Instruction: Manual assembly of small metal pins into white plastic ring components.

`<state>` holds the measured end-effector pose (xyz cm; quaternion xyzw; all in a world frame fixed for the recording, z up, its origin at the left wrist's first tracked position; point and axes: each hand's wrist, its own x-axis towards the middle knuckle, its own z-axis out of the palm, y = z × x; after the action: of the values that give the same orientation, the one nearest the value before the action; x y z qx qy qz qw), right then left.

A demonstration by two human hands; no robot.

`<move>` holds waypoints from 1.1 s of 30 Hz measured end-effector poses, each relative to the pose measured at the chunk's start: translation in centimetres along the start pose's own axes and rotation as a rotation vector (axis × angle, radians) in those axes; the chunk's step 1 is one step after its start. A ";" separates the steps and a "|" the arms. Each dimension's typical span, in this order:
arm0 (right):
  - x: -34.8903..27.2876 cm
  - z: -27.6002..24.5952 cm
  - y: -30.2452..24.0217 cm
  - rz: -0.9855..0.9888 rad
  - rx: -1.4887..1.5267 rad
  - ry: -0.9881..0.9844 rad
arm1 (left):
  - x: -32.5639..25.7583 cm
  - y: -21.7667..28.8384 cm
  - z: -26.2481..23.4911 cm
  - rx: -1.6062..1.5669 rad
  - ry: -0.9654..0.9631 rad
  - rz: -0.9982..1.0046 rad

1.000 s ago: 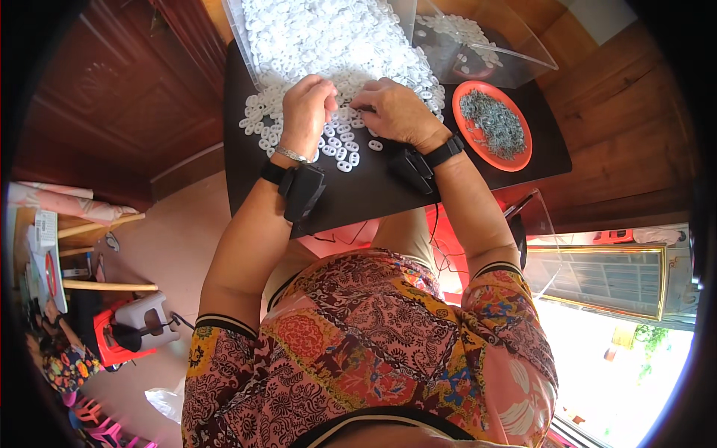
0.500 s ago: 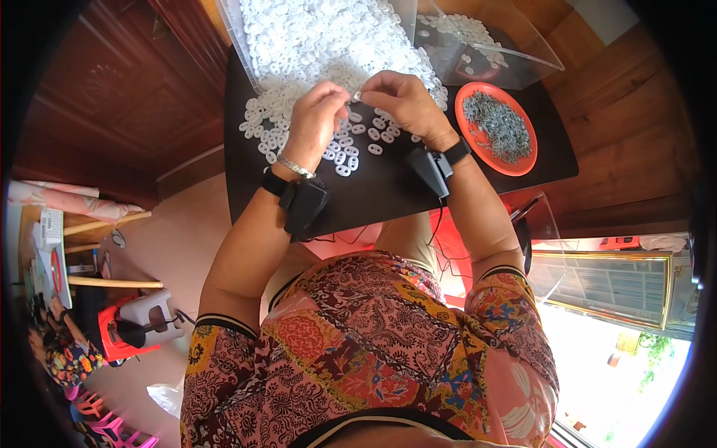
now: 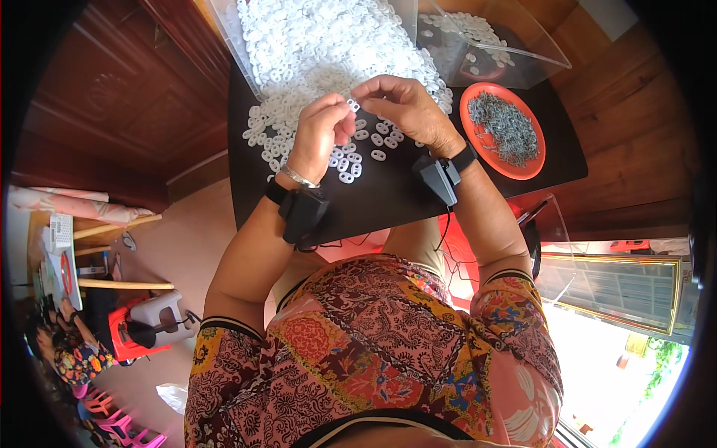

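small white plastic ring [image 3: 352,104] sits pinched between left hand [image 3: 320,133] and right hand [image 3: 399,108] fingertips, raised above the black desk [image 3: 388,194].

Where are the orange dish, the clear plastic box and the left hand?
orange dish [image 3: 534,170]: head view, bare lower rim.
clear plastic box [image 3: 541,52]: head view, right wall.
left hand [image 3: 320,133]: head view, back of hand.

Both hands meet over the black table [image 3: 388,201]: left hand [image 3: 320,134] and right hand [image 3: 403,108] pinch a small white plastic ring [image 3: 352,104] above the white ring pile [image 3: 321,45]
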<state>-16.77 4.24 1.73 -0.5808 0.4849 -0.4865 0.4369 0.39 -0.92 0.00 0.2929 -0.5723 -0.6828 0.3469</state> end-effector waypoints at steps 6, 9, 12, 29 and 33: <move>0.3 0.1 0.6 -0.200 0.043 -0.081 | -0.2 0.2 -0.2 -0.206 -0.097 -0.095; 0.2 -0.1 0.9 -0.211 -0.048 -0.051 | -0.3 0.2 -0.1 -0.246 -0.129 -0.157; 0.0 -0.2 0.9 -0.025 -0.122 0.043 | -0.2 0.1 0.1 -0.020 -0.071 -0.061; -0.7 -1.8 -0.2 -0.108 -0.234 -0.165 | -0.4 0.5 0.7 0.082 -0.237 0.007; -0.9 -1.8 -0.3 -0.119 -0.276 -0.174 | 0.1 0.2 0.4 0.160 -0.272 0.034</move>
<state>-18.59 5.10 2.17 -0.7028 0.4724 -0.3881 0.3638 0.06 -0.83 0.23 0.2147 -0.6717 -0.6624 0.2532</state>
